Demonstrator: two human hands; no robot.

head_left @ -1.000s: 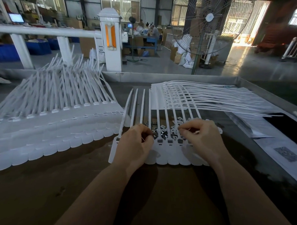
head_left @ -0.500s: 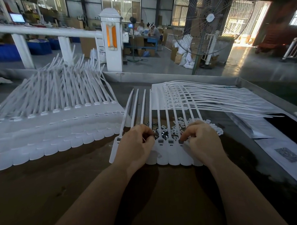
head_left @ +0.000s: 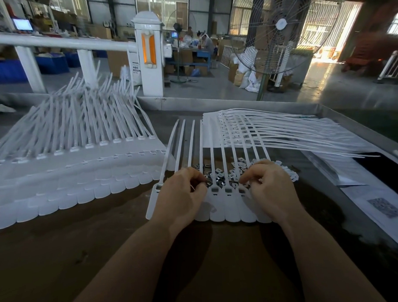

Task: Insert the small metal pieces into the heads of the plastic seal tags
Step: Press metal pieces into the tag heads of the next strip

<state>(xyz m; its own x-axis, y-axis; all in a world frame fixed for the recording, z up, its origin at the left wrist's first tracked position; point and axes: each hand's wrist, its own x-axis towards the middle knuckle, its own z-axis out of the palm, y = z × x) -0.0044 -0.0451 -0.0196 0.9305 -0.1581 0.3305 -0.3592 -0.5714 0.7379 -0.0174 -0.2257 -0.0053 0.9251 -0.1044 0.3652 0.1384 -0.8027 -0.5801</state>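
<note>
A row of white plastic seal tags [head_left: 229, 204] lies side by side in front of me, straps running away from me. Small metal pieces [head_left: 219, 175] lie scattered among the straps just beyond the tag heads. My left hand [head_left: 180, 197] rests on the left end of the row, its curled fingers pinching a small metal piece at a tag head. At the right end, my right hand [head_left: 271, 188] has fingertips curled down onto a tag head [head_left: 242, 190]. Whether it holds a piece is hidden.
A large stack of white tags [head_left: 68, 161] lies fanned out to the left. More tags [head_left: 272, 134] lie across the back right. Papers [head_left: 382, 202] cover the table's right side. A metal rim [head_left: 237, 104] edges the table; a standing fan [head_left: 279, 26] is beyond it.
My right hand has moved slightly toward me and down onto the tag heads. The left hand has stayed at the left end of the row.
</note>
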